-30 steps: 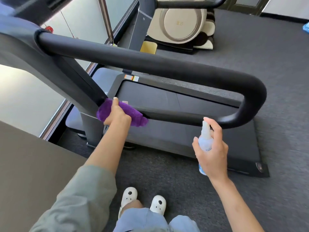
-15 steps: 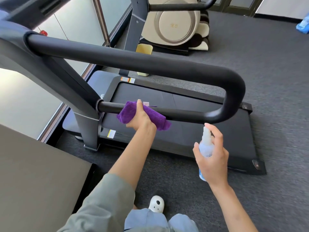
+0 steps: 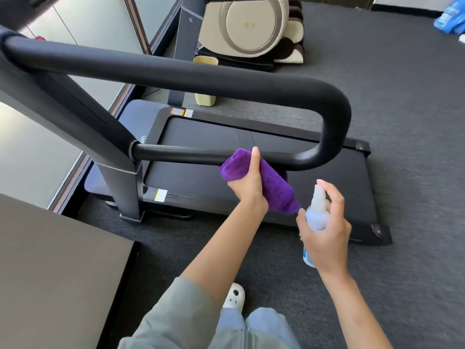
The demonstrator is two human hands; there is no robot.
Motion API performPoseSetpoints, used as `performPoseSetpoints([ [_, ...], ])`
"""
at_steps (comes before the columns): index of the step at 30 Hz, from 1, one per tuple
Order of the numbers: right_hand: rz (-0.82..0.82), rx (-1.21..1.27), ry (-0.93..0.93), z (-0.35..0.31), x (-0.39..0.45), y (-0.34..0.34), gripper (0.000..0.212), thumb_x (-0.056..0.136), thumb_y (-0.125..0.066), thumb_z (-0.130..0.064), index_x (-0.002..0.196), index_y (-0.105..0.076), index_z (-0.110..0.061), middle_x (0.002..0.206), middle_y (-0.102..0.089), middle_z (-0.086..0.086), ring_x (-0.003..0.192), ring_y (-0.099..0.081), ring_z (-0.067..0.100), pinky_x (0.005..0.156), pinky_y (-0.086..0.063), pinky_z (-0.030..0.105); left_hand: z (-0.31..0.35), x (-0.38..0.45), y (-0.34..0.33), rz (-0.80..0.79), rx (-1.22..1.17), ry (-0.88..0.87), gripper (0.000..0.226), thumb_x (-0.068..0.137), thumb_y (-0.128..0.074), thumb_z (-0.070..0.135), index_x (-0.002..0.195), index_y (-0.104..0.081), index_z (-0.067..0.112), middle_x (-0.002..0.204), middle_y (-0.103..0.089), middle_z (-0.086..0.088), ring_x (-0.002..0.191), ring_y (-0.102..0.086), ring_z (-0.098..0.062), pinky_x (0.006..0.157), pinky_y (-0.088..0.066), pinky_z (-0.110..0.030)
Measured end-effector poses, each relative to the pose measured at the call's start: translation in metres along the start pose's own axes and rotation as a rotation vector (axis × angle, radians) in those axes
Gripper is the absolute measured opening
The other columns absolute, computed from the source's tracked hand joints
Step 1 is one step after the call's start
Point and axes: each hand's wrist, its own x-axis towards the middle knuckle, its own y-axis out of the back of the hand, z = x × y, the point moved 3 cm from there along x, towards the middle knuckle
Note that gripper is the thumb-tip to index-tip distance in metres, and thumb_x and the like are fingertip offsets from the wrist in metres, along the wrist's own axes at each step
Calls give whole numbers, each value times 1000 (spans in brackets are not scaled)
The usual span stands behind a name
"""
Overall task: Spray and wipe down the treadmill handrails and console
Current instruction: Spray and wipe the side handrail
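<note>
Now, left hand (image 3: 247, 190) wrapped round a folded purple microfibre cloth (image 3: 264, 182), thumb up along the top, cloth pressed onto the lower rail of the black treadmill handrail (image 3: 201, 74), just short of the bend that lies beyond the fingertips. Right hand (image 3: 327, 227) clasping a small clear spray bottle (image 3: 317, 215), index finger arched over the nozzle, cloth's tail nearly brushing that thumb. Best played by keeping the cloth cupped under and over the tube, rolling the wrist through the curve so the underside gets covered too. Worth holding the nozzle aimed away from the treadmill deck (image 3: 251, 152) below the knuckles. Compared with half a second back: cloth and left hand further along the rail, away from the upright post (image 3: 120, 187), closer to the bend. Bottle hand much as it was, finger poised the same way. Console not in sight.
</note>
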Motion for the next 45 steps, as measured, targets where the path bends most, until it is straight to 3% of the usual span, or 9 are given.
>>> performPoseSetpoints([
  [4,-39,16,-26,-2,-2,-15,67,80,-71,9,132,-44,-22,120,-47,-42,81,-52,-1,77,-39,2,46,2,61,91,182,-415,74,74,-77,53,133,-42,26,121,-61,5,105,-62,-8,93,-45,-24],
  [7,-83,39,-13,-11,1,-28,67,80,-71,8,132,-43,-24,120,-55,-21,84,-51,-3,79,-41,3,87,1,90,73,384,-705,50,80,-75,45,116,-41,40,114,-53,20,100,-53,13,92,-38,-13],
  [11,-119,49,18,-21,4,-41,68,81,-72,6,133,-41,-26,126,-62,3,90,-52,2,81,-50,19,139,14,99,198,665,-1115,68,72,-77,51,124,-48,19,116,-56,8,109,-55,-8,97,-41,-22],
  [15,-127,42,18,-23,5,-47,69,80,-72,6,132,-41,-27,129,-61,5,92,-53,5,82,-41,-1,151,59,87,309,1395,-1125,96,67,-52,85,130,-47,13,121,-58,-11,116,-53,-34,103,-38,-48],
  [18,-130,31,0,-20,5,-50,69,80,-72,6,132,-42,-27,127,-62,5,91,-52,4,84,-39,-2,143,70,79,310,1635,-1187,84,76,-32,86,129,-53,24,125,-57,-7,122,-45,-36,109,-25,-53],
  [24,-129,61,-17,-20,8,-53,69,80,-73,7,133,-42,-26,132,-60,0,102,-58,12,90,-45,12,146,66,50,306,1807,-1255,72,87,-20,74,97,-71,25,97,-68,-2,96,-55,-33,88,-35,-44],
  [32,-83,66,-40,-12,11,-38,69,79,-72,9,132,-43,-24,129,-54,-15,101,-53,-2,90,-34,-2,79,27,-30,-180,1811,-1419,64,93,-21,61,72,-66,21,71,-66,-1,72,-59,-26,69,-32,-35],
  [41,-4,20,-41,2,15,-18,68,78,-73,9,133,-44,-21,125,-49,-25,97,-55,1,86,-45,8,38,5,-54,-578,1617,-1606,57,90,-34,63,121,-66,27,90,-67,4,80,-59,-18,73,-40,-34],
  [45,-9,27,-51,6,19,-21,67,79,-71,9,132,-44,-22,124,-50,-26,93,-53,-2,86,-40,4,100,43,-3,-408,1685,-1608,54,86,-40,70,108,-68,30,86,-68,6,81,-63,-19,71,-37,-30],
])
